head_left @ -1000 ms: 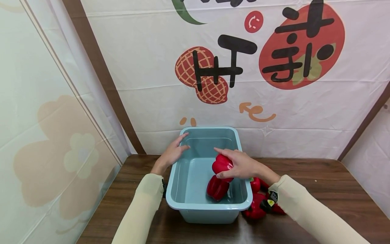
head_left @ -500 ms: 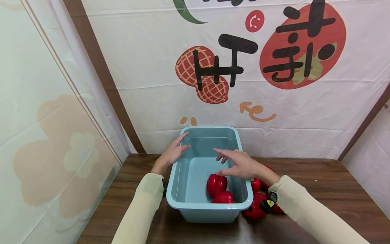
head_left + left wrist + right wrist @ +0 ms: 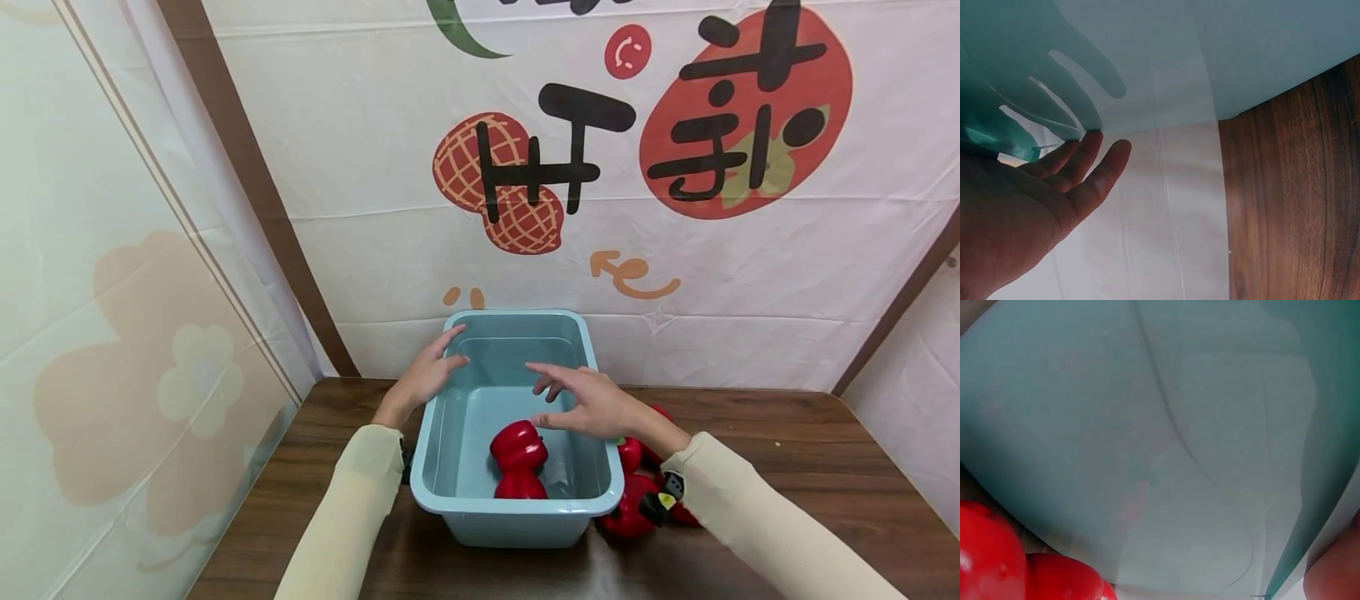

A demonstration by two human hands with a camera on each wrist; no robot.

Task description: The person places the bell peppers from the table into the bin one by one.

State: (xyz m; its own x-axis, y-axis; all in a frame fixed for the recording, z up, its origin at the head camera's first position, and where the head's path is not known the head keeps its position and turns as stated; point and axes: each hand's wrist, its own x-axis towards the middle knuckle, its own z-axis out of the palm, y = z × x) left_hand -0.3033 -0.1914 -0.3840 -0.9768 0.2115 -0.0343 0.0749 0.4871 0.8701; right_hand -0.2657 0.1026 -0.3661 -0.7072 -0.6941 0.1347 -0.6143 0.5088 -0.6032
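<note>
A light-blue plastic basin [image 3: 517, 529] stands on the table. Two red bell peppers lie inside near its front wall: one [image 3: 518, 446] tilted, the other [image 3: 521, 485] partly hidden by the front rim. My left hand [image 3: 426, 375] rests over the left rim, thumb on the inner side. In the left wrist view its fingers [image 3: 1094, 181] are nearly straight along the outer wall, two fingertips seeming to touch it. My right hand [image 3: 592, 404] hovers across the right rim, fingers spread, holding nothing. In the right wrist view only a bit of this hand [image 3: 1335, 572] shows.
Right of the basin, under my right forearm, lie several red peppers, including a bell pepper [image 3: 628, 508]; the sleeve partly hides them. The brown wooden table [image 3: 780, 467] extends right. A white printed cloth [image 3: 360, 183] hangs behind the basin.
My right hand has let go of a red bell pepper, which dropped into the basin. Both peppers there have rolled and shifted left. My left hand has stayed in place.
</note>
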